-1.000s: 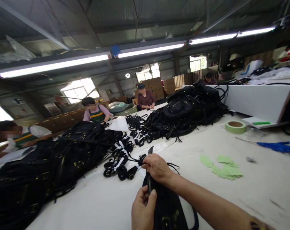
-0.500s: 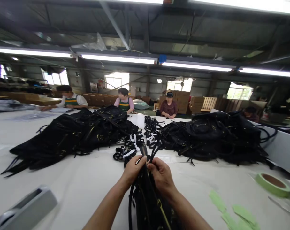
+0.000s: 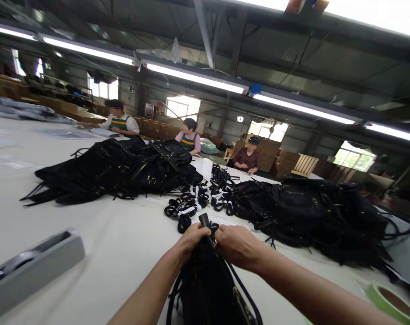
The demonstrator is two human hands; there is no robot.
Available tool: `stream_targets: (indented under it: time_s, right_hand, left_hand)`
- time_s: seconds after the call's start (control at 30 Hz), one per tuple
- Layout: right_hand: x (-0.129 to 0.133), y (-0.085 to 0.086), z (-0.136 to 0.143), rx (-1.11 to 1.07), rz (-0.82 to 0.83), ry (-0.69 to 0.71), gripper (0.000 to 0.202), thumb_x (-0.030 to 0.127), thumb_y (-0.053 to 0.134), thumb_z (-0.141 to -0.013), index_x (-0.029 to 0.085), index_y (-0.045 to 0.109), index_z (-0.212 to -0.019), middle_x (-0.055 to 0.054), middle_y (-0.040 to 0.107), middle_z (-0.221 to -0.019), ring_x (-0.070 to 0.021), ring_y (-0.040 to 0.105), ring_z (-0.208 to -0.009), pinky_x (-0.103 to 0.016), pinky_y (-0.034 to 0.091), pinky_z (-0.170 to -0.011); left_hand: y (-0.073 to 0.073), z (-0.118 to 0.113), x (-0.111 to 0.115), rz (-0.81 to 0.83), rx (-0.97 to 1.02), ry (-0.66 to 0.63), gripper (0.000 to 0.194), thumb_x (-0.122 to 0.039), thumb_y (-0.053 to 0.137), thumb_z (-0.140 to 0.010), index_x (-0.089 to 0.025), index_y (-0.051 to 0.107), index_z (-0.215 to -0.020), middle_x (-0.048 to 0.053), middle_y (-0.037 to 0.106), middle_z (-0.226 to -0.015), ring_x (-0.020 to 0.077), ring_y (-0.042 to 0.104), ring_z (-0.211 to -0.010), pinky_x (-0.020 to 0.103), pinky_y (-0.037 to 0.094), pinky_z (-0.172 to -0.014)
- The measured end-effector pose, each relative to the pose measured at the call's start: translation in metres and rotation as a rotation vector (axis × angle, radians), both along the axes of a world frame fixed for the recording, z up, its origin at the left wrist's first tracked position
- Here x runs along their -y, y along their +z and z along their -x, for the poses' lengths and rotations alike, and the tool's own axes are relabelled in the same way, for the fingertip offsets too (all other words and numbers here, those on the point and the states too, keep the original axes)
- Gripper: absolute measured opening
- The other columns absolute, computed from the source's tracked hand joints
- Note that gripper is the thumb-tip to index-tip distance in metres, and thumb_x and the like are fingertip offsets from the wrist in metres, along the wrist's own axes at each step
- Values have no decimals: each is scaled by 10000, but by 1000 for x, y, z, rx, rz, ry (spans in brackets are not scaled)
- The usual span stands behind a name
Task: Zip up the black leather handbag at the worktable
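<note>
I've got left hand (image 3: 191,237) and right hand (image 3: 237,246) both clenched on the black bag (image 3: 208,289) top; strap (image 3: 205,221) between them may slip or snag the loose straps (image 3: 188,210) just beyond

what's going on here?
A person at a big white table grips the top of a black bag with both hands: left hand, right hand. Rolled black straps lie just beyond, between two heaps of black bags. Three other people sit at the far side.
</note>
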State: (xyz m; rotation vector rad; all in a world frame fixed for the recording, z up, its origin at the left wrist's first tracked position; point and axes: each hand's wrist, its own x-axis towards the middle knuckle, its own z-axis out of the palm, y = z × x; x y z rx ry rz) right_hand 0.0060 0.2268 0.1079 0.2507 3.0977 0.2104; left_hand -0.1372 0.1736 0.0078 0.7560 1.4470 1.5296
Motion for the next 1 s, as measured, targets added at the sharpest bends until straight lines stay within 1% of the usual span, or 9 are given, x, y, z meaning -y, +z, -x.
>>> stream_targets:
  time_s: [0.07,0.13,0.33,0.43,0.6,0.73,0.83,0.9,1.0]
  right_hand:
    - [0,1,3,78,-78,54,124,115,506,-839,137,628,-848,-125,662,-834,-242,647,-698,-276,423,-558]
    - [1,3,5,144,-131,119,126,104,520,-826,162,626,-861,-97,669,-831,-233,652,-703,-269,430,-561]
    - [11,0,13,242,-273,231,115,71,525,-824,138,614,-850,-82,650,-757,-240,649,-621,-286,392,-484]
    - [15,-4,14,251,-303,267,138,43,511,-821,134,615,-823,-81,639,-744,-240,641,-630,-309,393,-516]
    - [19,-10,10,242,-308,262,176,44,461,-865,121,617,-844,-109,625,-783,-253,614,-710,-348,404,-612]
    - [21,-15,3,245,-253,203,174,23,468,-849,99,625,-857,-133,626,-795,-260,607,-737,-355,399,-652]
    - [19,-13,-4,200,-161,113,182,21,466,-853,95,629,-887,-144,641,-836,-248,613,-753,-335,393,-656]
    - [15,-8,-8,144,-57,29,168,47,486,-860,117,635,-891,-121,658,-849,-227,618,-739,-305,385,-629]
    - [6,-4,-8,19,157,-112,91,183,567,-878,172,657,-889,-59,675,-830,-203,622,-751,-265,384,-606]
  left_hand:
    - [-4,1,-1,12,-3,0,247,-361,564,-903,-131,584,-816,-41,557,-653,84,536,-550,241,486,-554]
    - [-9,2,-4,8,-40,64,258,-373,560,-904,-130,590,-823,-38,559,-666,91,544,-573,248,490,-571]
    - [-20,-2,-14,44,-149,413,321,-426,504,-926,-129,602,-850,0,611,-789,137,601,-735,319,517,-714]
    - [-19,-5,-17,111,-188,492,310,-422,517,-920,-133,616,-866,18,637,-843,154,616,-807,359,516,-789]
    - [-10,-8,-23,227,-249,556,284,-409,533,-913,-141,621,-946,51,647,-980,180,614,-928,407,500,-870]
    - [-6,-12,-28,265,-276,562,279,-406,532,-914,-147,622,-963,55,646,-1003,181,612,-939,408,502,-875]
    - [-10,-9,-26,253,-292,550,281,-408,535,-912,-142,621,-941,47,647,-966,174,615,-905,393,511,-846]
    - [-15,-2,-20,232,-302,520,289,-415,548,-903,-135,620,-906,32,643,-907,166,616,-849,372,517,-804]
    - [-20,6,-6,191,-318,491,303,-428,548,-896,-132,607,-922,29,633,-883,164,613,-816,365,517,-780]
